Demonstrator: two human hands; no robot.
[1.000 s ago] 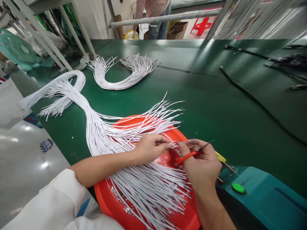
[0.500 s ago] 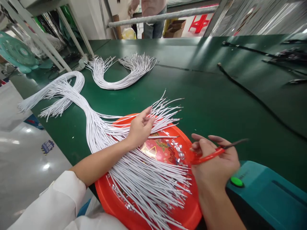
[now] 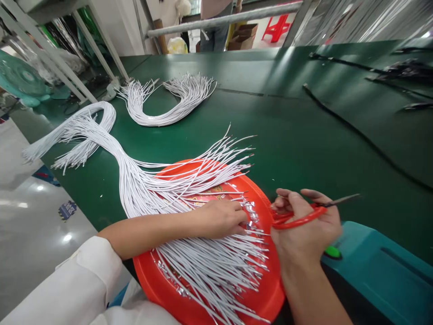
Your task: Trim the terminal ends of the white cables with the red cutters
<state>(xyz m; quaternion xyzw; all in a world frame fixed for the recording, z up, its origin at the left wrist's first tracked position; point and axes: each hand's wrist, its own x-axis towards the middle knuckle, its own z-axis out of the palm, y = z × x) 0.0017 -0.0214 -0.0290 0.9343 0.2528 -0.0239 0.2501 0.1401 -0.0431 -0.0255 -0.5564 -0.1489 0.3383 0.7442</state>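
Note:
My left hand (image 3: 221, 220) is over the red plastic tray (image 3: 267, 298), its fingers curled down at the wire tips of the lower group. Its fingertips are partly hidden, so what they pinch cannot be made out. Across the tray fan many thin white wires (image 3: 209, 257), split into an upper and a lower group. Red-handled scissors (image 3: 297, 221) rest in my right hand (image 3: 304, 230), with the blades pointing away to the right. That hand is at the tray's right rim, thumb and fingertips close together. Small shiny silver scraps (image 3: 252, 214) lie in the tray.
More white wire bundles (image 3: 172, 115) lie on the green table (image 3: 287, 140). A teal box with a green button (image 3: 382, 266) stands at the right. Black cables (image 3: 365, 144) lie behind it. A green fan (image 3: 23, 79) and a person (image 3: 214, 27) are further back.
My left hand has moved from the upper wire group down and right to the lower group's tips. My right hand has shifted slightly right with the scissors.

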